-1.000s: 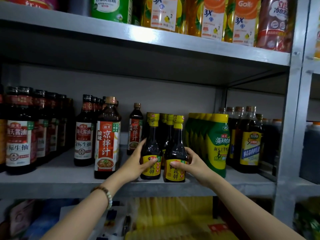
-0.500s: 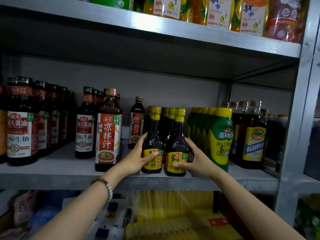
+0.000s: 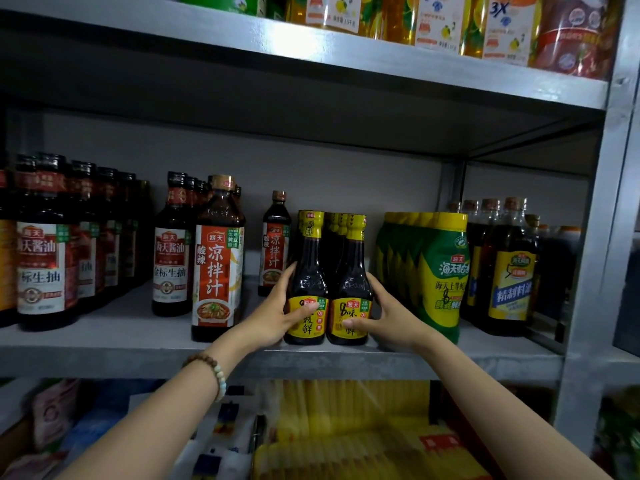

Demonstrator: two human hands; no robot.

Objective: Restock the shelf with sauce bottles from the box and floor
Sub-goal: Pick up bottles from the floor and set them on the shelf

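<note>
Holding left 海天 bottle (image 3: pixel 308 268) in left grip (image 3: pixel 277 315), right 海天 bottle (image 3: pixel 351 271) in right grip (image 3: pixel 384 317), on shelf (image 3: pixel 104 336).

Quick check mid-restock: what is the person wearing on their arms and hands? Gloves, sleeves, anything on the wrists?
No gloves on the left hand or the right hand, and no sleeve reaches either forearm in view. The left wrist wears a beaded bracelet: mostly round brown beads, with a few pale, whitish-green ones. The right wrist shows no watch or band, and no rings show on the visible fingers.
</note>
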